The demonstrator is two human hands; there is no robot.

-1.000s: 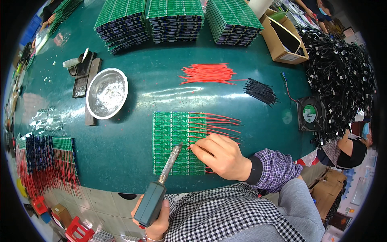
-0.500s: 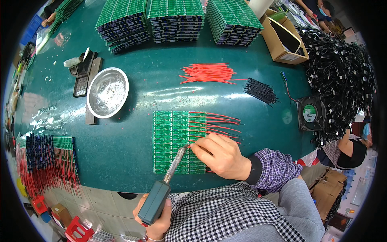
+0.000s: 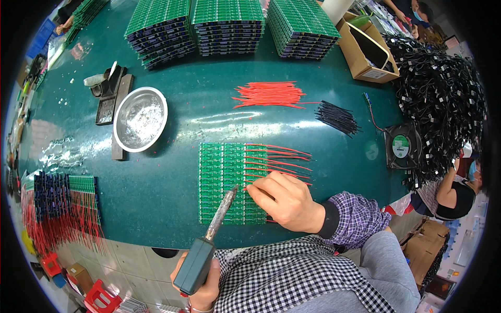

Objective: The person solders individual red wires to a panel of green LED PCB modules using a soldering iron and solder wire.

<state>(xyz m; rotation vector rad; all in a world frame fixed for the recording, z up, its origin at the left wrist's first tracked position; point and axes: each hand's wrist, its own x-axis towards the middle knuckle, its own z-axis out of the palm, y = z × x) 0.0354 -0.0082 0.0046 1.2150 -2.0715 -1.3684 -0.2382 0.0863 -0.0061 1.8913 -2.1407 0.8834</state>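
Observation:
My left hand (image 3: 204, 292) is wrapped round the dark grey-green handle of a soldering iron (image 3: 218, 216). The iron slants up and right, its tip over the green circuit board panel (image 3: 211, 177), a little left of my right fingertips. With thumb and fingers pinched, my right hand (image 3: 286, 201) holds the end of a red wire (image 3: 247, 189) at the panel's right column of pads; most of that wire is hidden by the hand. Several red wires (image 3: 284, 166) above it run from the panel's right part out over the table. Darker wires lie among them.
Beyond the panel lie red wires (image 3: 269, 95) and black wires (image 3: 338, 118). A metal bowl (image 3: 117, 122) and iron stand (image 3: 107, 99) sit left; wired boards (image 3: 83, 183) hang over the left edge. Stacked panels (image 3: 227, 31), a fan (image 3: 402, 147) and black cables (image 3: 438, 94) surround the space.
The soldering iron's tip has shifted left and slightly up, away from the red wire's end. My left hand has moved a little left with it; my right hand stays almost still.

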